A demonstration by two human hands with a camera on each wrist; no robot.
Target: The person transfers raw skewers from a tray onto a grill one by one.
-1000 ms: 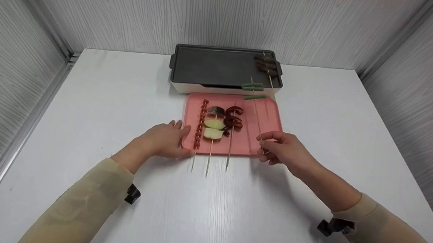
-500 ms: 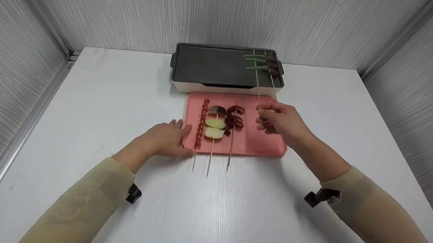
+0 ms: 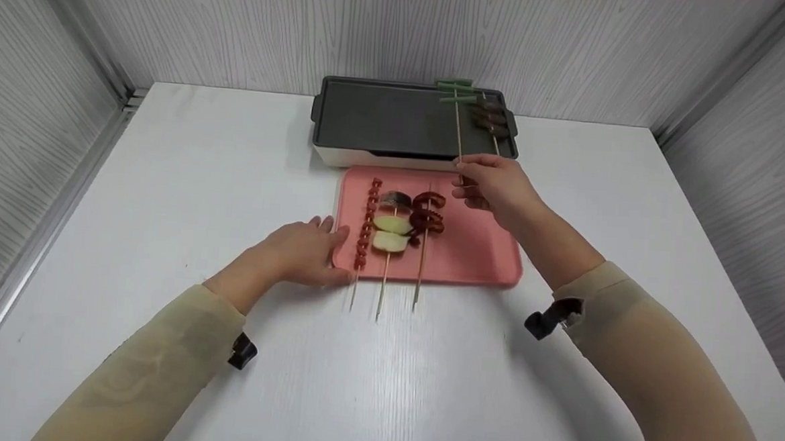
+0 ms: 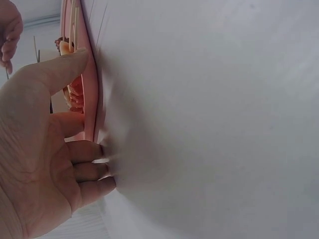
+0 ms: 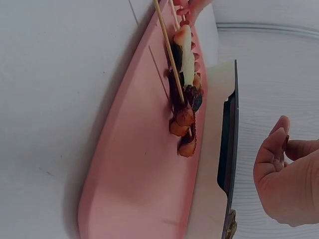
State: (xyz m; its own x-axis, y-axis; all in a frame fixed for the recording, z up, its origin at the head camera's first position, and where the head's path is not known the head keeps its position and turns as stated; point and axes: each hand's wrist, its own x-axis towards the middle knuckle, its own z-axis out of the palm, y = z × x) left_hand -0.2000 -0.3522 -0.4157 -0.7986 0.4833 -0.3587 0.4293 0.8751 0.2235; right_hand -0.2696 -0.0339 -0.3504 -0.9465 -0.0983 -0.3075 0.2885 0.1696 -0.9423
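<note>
My right hand [image 3: 495,185] pinches the lower stick of a skewer of green stalk pieces [image 3: 458,126]. The green pieces overlap the back rim of the black griddle [image 3: 377,119] in the head view. In the right wrist view the fingertips meet above the griddle's level, the stick hidden from there. My left hand [image 3: 300,256] rests at the front left corner of the pink tray [image 3: 478,252]. In the left wrist view its thumb and index finger touch the tray's rim, while the other fingers reach down to the table.
Left on the tray lie a thin red-beaded skewer [image 3: 368,226], a skewer of pale slices with a dark-skinned piece [image 3: 391,242] and a dark red octopus-like skewer [image 3: 426,220]. Their sticks overhang the front. A brown-chunk skewer [image 3: 490,121] lies at the griddle's right end.
The right hand has carried the green skewer forward from the tray's front right to over the griddle, then slightly left. The left hand has stayed at the tray's corner.
</note>
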